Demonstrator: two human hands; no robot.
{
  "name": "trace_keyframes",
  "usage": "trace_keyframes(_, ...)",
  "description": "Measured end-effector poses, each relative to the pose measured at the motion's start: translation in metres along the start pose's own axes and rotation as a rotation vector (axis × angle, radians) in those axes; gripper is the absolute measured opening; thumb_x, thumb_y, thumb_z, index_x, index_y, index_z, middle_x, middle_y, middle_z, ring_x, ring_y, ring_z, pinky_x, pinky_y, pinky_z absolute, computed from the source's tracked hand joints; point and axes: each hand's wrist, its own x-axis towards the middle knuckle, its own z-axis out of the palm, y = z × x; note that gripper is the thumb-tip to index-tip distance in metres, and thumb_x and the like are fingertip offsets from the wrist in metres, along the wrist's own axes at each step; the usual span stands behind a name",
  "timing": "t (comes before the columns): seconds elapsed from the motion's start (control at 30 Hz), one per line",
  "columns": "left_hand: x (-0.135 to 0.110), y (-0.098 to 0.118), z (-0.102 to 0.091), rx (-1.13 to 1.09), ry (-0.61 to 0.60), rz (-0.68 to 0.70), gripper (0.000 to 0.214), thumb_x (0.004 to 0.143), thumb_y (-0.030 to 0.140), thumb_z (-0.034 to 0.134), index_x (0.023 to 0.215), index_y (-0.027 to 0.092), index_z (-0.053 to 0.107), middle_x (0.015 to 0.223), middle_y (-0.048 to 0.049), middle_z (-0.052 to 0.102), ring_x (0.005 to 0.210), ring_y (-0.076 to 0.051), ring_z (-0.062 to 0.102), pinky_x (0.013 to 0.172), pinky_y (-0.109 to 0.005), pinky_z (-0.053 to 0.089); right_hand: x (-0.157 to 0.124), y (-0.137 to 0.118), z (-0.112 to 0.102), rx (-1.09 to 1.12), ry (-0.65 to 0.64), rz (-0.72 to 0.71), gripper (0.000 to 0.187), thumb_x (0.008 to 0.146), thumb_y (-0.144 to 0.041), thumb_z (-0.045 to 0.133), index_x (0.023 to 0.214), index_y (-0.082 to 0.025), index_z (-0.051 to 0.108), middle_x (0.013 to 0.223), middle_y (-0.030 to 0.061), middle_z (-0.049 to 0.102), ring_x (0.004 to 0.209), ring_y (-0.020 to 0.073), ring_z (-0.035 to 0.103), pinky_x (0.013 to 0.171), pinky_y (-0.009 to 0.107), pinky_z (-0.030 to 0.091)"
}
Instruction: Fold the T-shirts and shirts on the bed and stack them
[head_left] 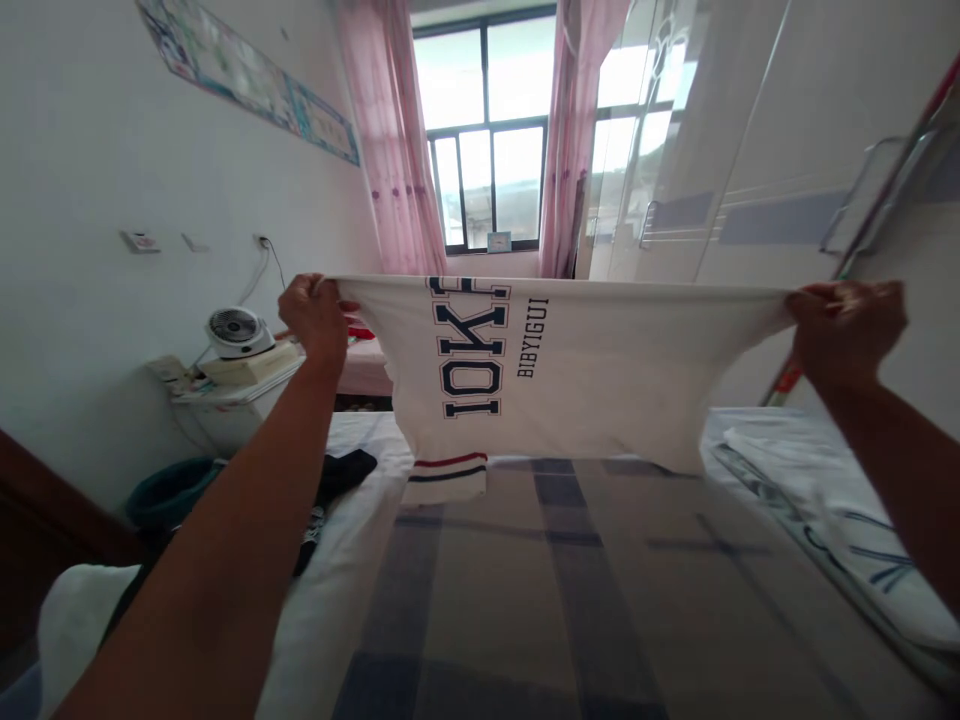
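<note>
A white shirt [600,370] with dark block lettering is stretched sideways in the air between my two hands. My left hand [315,310] is closed on one end of its top edge, and my right hand [847,325] pinches the other end. The lettering reads sideways, and a sleeve cuff [448,478] with red and dark stripes hangs at the lower left. Below the shirt lies a checked grey and blue bedsheet [495,600]; the cuff hangs at or just above it, I cannot tell which.
Folded white clothes [832,500] lie on the bed's right side. Dark clothing [345,475] is at the left edge, near a teal basin [169,490]. A small fan [238,332] stands on a white cabinet [225,415]. Wardrobe doors [757,220] line the right.
</note>
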Motion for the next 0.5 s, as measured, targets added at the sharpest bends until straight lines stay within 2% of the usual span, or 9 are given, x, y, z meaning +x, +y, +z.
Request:
trace_keyframes(0.07, -0.019, -0.003, -0.025, -0.117, 0.024, -0.057, 0.038, 0.086, 0.025, 0.042, 0.114, 0.001, 0.054, 0.092, -0.0099, 0.065, 0.071, -0.013, 0.064, 0.062, -0.024, 0.05, -0.013, 0.006, -0.018, 0.034, 0.029, -0.038, 0.044, 0.088, -0.042, 0.047, 0.104, -0.008, 0.07, 0.082, 0.0109, 0.062, 0.105, 0.0223, 0.054, 0.091, 0.03, 0.038)
trace_keyframes(0.13, -0.052, -0.021, -0.06, -0.102, -0.061, -0.104, 0.036, 0.082, 0.03, 0.052, 0.107, 0.006, 0.061, 0.083, -0.0049, 0.066, 0.067, -0.012, 0.064, 0.061, -0.024, 0.052, -0.039, 0.022, -0.038, 0.039, -0.04, -0.079, 0.045, 0.086, -0.047, 0.047, 0.101, -0.011, 0.071, 0.077, 0.0097, 0.061, 0.099, 0.0229, 0.056, 0.09, 0.032, 0.041)
trace_keyframes(0.17, -0.07, -0.035, -0.079, -0.033, -0.149, -0.116, 0.037, 0.08, 0.036, 0.056, 0.106, 0.011, 0.063, 0.077, -0.0016, 0.067, 0.063, -0.012, 0.063, 0.06, -0.024, 0.053, -0.056, 0.034, -0.048, 0.037, -0.11, -0.113, 0.046, 0.085, -0.05, 0.046, 0.099, -0.014, 0.071, 0.078, 0.0097, 0.061, 0.096, 0.0235, 0.057, 0.088, 0.033, 0.042)
trace_keyframes(0.23, -0.11, -0.066, -0.118, 0.167, -0.452, -0.148, 0.035, 0.074, 0.046, 0.061, 0.098, 0.021, 0.068, 0.062, 0.003, 0.066, 0.053, -0.014, 0.059, 0.055, -0.025, 0.051, -0.096, 0.06, -0.065, 0.055, -0.306, -0.192, 0.044, 0.081, -0.055, 0.044, 0.09, -0.02, 0.07, 0.087, 0.0104, 0.063, 0.09, 0.0245, 0.059, 0.084, 0.037, 0.046)
trace_keyframes(0.3, -0.145, -0.095, -0.149, 0.178, -0.772, -0.163, 0.033, 0.073, 0.054, 0.06, 0.09, 0.028, 0.071, 0.079, 0.0003, 0.072, 0.058, -0.017, 0.061, 0.055, -0.026, 0.051, -0.137, 0.087, -0.078, 0.172, -0.53, -0.224, 0.038, 0.076, -0.056, 0.047, 0.082, -0.025, 0.068, 0.097, 0.0096, 0.064, 0.09, 0.0255, 0.061, 0.079, 0.038, 0.049)
trace_keyframes(0.33, -0.16, -0.106, -0.159, 0.173, -0.891, -0.168, 0.034, 0.074, 0.056, 0.059, 0.087, 0.028, 0.072, 0.091, -0.0021, 0.073, 0.065, -0.02, 0.064, 0.058, -0.027, 0.052, -0.155, 0.099, -0.082, 0.215, -0.639, -0.209, 0.034, 0.073, -0.055, 0.05, 0.079, -0.027, 0.069, 0.099, 0.0081, 0.064, 0.089, 0.0262, 0.062, 0.075, 0.039, 0.051)
trace_keyframes(0.4, -0.181, -0.119, -0.17, 0.16, -0.983, -0.159, 0.036, 0.075, 0.057, 0.058, 0.082, 0.026, 0.074, 0.099, -0.0058, 0.072, 0.079, -0.024, 0.066, 0.07, -0.029, 0.053, -0.185, 0.117, -0.089, 0.236, -0.771, -0.166, 0.025, 0.07, -0.053, 0.055, 0.077, -0.033, 0.069, 0.101, 0.0051, 0.063, 0.089, 0.0273, 0.064, 0.072, 0.04, 0.053)
trace_keyframes(0.5, -0.194, -0.118, -0.171, 0.165, -0.921, -0.126, 0.035, 0.074, 0.056, 0.059, 0.082, 0.025, 0.075, 0.101, -0.0073, 0.071, 0.094, -0.027, 0.065, 0.088, -0.031, 0.049, -0.203, 0.125, -0.097, 0.23, -0.818, -0.169, 0.018, 0.073, -0.047, 0.054, 0.081, -0.038, 0.067, 0.103, 0.0035, 0.062, 0.096, 0.0288, 0.063, 0.083, 0.044, 0.051)
